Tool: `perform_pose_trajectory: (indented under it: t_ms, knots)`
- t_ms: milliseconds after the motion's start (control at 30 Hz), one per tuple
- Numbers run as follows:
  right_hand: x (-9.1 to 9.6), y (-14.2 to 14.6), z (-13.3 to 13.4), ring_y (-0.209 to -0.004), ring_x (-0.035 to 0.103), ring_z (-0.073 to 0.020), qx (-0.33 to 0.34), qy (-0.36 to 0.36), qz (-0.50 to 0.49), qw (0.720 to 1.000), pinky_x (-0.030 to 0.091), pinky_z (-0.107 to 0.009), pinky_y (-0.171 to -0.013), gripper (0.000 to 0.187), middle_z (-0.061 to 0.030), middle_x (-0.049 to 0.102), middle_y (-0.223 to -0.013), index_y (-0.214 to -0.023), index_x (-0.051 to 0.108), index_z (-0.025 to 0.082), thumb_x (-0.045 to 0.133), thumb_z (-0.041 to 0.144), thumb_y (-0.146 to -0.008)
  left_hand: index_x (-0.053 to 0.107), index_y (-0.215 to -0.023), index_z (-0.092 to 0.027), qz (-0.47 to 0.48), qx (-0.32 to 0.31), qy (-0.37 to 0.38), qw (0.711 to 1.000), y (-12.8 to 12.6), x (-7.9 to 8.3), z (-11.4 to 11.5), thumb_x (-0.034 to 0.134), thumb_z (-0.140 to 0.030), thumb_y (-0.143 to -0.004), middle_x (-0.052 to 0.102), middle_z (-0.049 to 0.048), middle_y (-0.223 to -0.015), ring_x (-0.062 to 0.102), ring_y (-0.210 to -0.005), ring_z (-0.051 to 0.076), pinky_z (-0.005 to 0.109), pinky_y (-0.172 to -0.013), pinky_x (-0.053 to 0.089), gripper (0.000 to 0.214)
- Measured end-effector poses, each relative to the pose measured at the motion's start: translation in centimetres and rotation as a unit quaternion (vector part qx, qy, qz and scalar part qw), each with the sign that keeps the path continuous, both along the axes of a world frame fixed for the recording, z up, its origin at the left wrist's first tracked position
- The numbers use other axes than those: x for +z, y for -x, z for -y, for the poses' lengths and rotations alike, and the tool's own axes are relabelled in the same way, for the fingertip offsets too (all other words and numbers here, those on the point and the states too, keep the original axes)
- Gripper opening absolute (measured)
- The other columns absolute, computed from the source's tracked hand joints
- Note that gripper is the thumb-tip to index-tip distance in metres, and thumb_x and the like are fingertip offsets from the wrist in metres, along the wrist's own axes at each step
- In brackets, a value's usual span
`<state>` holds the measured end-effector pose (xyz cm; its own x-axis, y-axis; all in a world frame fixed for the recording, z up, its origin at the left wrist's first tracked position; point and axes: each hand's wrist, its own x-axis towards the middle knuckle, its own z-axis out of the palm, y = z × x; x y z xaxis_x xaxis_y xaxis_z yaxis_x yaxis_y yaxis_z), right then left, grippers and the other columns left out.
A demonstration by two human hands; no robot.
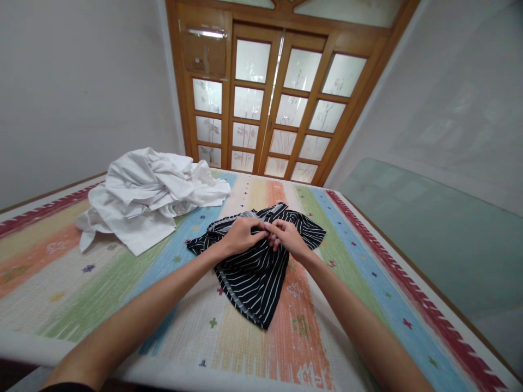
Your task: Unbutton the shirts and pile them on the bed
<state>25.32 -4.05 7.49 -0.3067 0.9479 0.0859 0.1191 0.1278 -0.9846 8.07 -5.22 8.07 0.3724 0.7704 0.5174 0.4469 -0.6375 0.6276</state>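
A black garment with white stripes (253,283) lies crumpled in the middle of the colourful covered table (171,305). Over its upper part, my left hand (245,234) and my right hand (286,237) meet, fingertips close together. Both hands have their fingers closed in a pinch at the striped cloth. A grey inner side of the fabric shows beside my left hand and along the lower hem. Exactly which part of the garment sits between the fingertips is hidden by the fingers.
A heaped white cloth (147,188) lies at the back left of the table. Beyond the far edge stand wooden doors with glass panes (265,109). A pale green glass panel (441,228) leans along the right wall; a plain wall (81,92) rises at left.
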Motion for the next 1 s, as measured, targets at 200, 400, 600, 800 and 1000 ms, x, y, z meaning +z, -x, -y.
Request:
perform_pose_trajectory:
  t_ms: [200, 400, 600, 800, 1000]
  knots:
    - [0.1, -0.4, -0.4, -0.045, 0.057, -0.0108, -0.029, -0.019, -0.058, 0.998, 0.047, -0.02, -0.038, 0.044, 0.0039, 0.057, -0.052, -0.066, 0.05, 0.019, 0.076, 0.054, -0.064, 0.067, -0.084, -0.018, -0.01, 0.007, 0.006, 1.0, 0.5, -0.6, -0.3, 0.057, -0.027, -0.087, 0.071, 0.004, -0.086, 0.064, -0.08, 0.018, 0.032, -0.08, 0.047, 0.014]
    - [-0.1, 0.2, -0.2, -0.052, 0.059, -0.0123, -0.05, -0.088, -0.093, 0.991, 0.052, -0.023, -0.043, 0.043, 0.0022, 0.059, -0.058, -0.065, 0.049, 0.019, 0.074, 0.053, -0.067, 0.066, -0.08, -0.017, -0.007, 0.008, 0.048, 0.999, 0.9, -1.4, -1.0, 0.048, -0.03, -0.091, 0.068, 0.0029, -0.078, 0.06, -0.075, 0.017, 0.031, -0.077, 0.046, 0.025]
    - [-1.9, 0.2, -0.1, -0.046, 0.055, -0.0116, -0.046, -0.106, -0.031, 0.993, 0.049, -0.024, -0.042, 0.037, 0.0038, 0.057, -0.055, -0.067, 0.05, 0.02, 0.07, 0.051, -0.073, 0.064, -0.087, -0.015, 0.09, -0.001, 0.106, 0.99, 0.7, -1.7, -0.7, 0.046, -0.031, -0.09, 0.067, 0.0044, -0.085, 0.06, -0.081, 0.018, 0.032, -0.08, 0.046, 0.025]
    - [-2.5, 0.5, 0.2, -0.044, 0.05, -0.0108, -0.038, -0.103, -0.021, 0.994, 0.044, -0.024, -0.041, 0.037, 0.0045, 0.054, -0.053, -0.066, 0.051, 0.02, 0.069, 0.052, -0.072, 0.065, -0.084, -0.016, 0.135, 0.022, 0.115, 0.984, 0.3, -2.6, -0.4, 0.047, -0.031, -0.089, 0.067, 0.004, -0.082, 0.059, -0.077, 0.018, 0.031, -0.076, 0.047, 0.024]
    - [-2.4, 1.1, 0.4, -0.047, 0.049, -0.0112, -0.022, -0.097, -0.034, 0.994, 0.045, -0.024, -0.044, 0.035, 0.004, 0.053, -0.055, -0.07, 0.053, 0.02, 0.068, 0.051, -0.074, 0.066, -0.088, -0.015, 0.147, 0.058, 0.082, 0.984, -0.1, -2.7, 0.2, 0.045, -0.03, -0.09, 0.068, 0.0048, -0.086, 0.06, -0.079, 0.018, 0.032, -0.08, 0.047, 0.026]
